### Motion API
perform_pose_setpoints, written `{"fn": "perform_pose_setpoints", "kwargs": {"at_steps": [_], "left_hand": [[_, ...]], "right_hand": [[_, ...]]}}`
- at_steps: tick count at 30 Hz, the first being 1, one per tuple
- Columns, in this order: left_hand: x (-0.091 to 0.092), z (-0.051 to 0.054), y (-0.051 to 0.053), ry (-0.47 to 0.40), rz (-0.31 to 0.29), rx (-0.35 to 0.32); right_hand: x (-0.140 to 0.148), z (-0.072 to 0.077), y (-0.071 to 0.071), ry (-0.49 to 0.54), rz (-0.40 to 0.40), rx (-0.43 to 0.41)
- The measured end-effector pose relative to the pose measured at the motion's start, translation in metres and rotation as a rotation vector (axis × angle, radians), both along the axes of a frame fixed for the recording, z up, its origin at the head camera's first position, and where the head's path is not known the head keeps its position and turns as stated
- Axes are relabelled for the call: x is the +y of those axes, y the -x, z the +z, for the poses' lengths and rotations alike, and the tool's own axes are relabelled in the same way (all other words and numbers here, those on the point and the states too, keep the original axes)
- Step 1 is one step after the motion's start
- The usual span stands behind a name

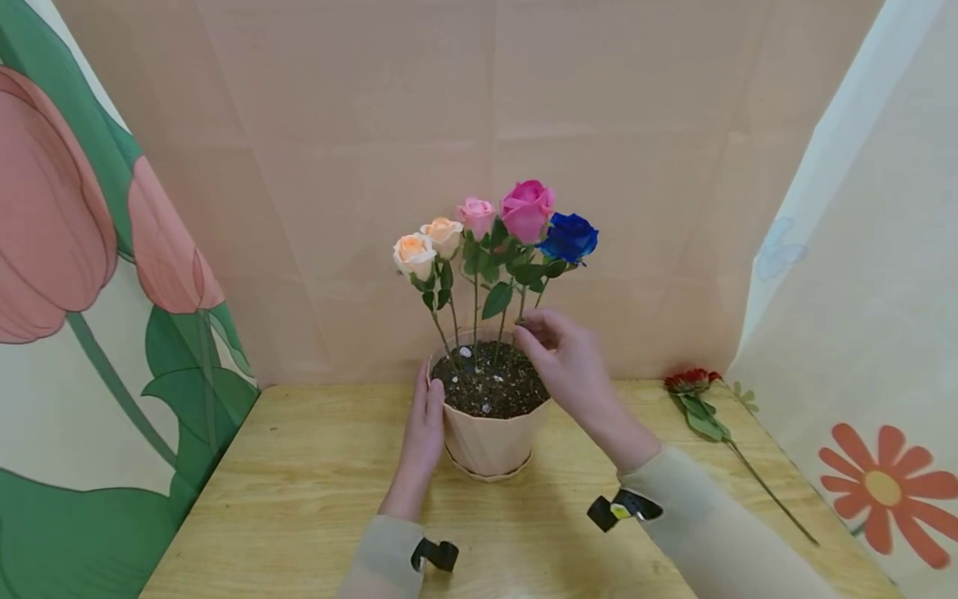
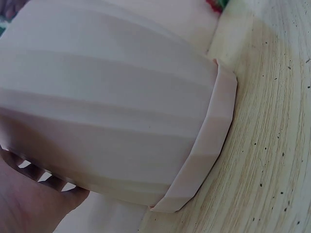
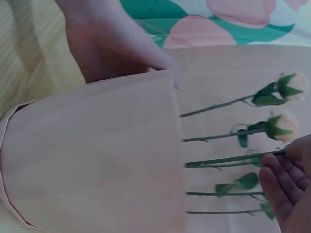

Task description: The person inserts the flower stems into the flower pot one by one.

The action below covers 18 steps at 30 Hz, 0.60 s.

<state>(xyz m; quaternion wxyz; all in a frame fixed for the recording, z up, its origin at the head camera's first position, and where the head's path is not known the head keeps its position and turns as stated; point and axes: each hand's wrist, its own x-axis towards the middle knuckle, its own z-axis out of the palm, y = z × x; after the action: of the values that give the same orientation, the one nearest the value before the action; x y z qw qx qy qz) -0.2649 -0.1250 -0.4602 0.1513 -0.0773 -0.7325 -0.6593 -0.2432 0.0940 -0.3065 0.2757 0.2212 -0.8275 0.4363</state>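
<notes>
A pale pink faceted flower pot (image 1: 490, 445) filled with dark soil (image 1: 486, 387) stands upright on its saucer (image 2: 209, 141). Artificial roses rise from it: two peach ones (image 1: 414, 254), a light pink one (image 1: 476, 218), a magenta one (image 1: 528, 210) and a blue one (image 1: 570, 239). My left hand (image 1: 425, 428) holds the pot's left side, its fingers partly hidden behind the wall. Above the right rim, my right hand (image 1: 569, 366) pinches a green rose stem (image 3: 228, 158) between thumb and fingers. Which bloom tops that stem cannot be told for certain.
A red flower (image 1: 692, 381) with a long stem lies on the wooden table (image 1: 314, 482) toward the right edge. A plain pinkish cloth (image 1: 359, 100) hangs behind the pot. Flower-printed sheets (image 1: 187, 366) flank the table on both sides.
</notes>
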Motion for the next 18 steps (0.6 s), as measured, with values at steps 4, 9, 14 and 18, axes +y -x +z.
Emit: {"fn": "perform_pose_setpoints", "kwargs": {"at_steps": [4,9,14,18], "left_hand": [[-0.001,0.002,0.0,-0.001,0.003,-0.003],[-0.002,0.001,0.001,0.003,0.007,0.002],[-0.001,0.001,0.0,0.003,0.008,-0.003],[-0.001,0.002,-0.001,0.002,0.0,-0.009]], "right_hand": [[-0.012,-0.007,0.012,-0.013,-0.003,-0.002],[-0.022,-0.014,0.023,-0.013,-0.015,-0.011],[-0.028,-0.022,0.03,-0.01,-0.012,-0.014],[-0.03,-0.029,0.034,-0.02,-0.022,-0.023]]}}
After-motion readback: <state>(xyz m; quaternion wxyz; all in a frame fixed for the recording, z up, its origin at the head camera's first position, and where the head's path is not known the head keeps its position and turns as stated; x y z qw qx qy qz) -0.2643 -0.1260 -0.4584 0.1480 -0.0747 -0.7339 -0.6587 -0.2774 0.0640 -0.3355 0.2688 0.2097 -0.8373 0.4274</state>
